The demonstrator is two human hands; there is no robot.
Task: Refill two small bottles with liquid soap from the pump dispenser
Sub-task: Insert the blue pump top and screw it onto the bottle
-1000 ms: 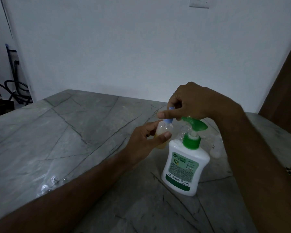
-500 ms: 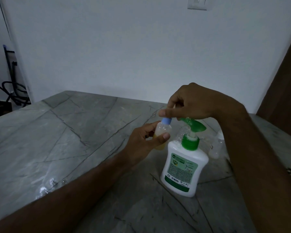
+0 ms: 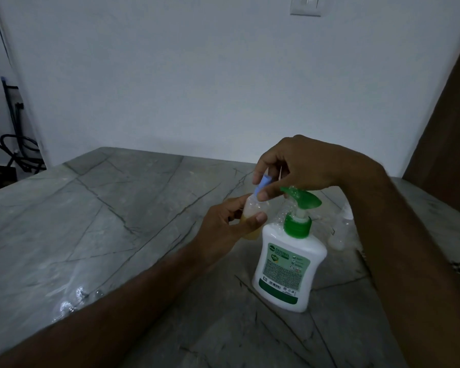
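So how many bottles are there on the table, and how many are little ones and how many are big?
Little bottles: 2, one with yellowish soap and a blue cap held in the left hand, one clear bottle half hidden behind the right arm.
Big pump bottles: 1, the white soap dispenser with a green pump.
Total: 3

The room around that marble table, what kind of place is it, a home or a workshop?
Most likely a home, perhaps a dining or kitchen area. The grey veined stone table, the plain white wall with a light switch and the household soap dispenser suggest a lived-in room, not a workshop.
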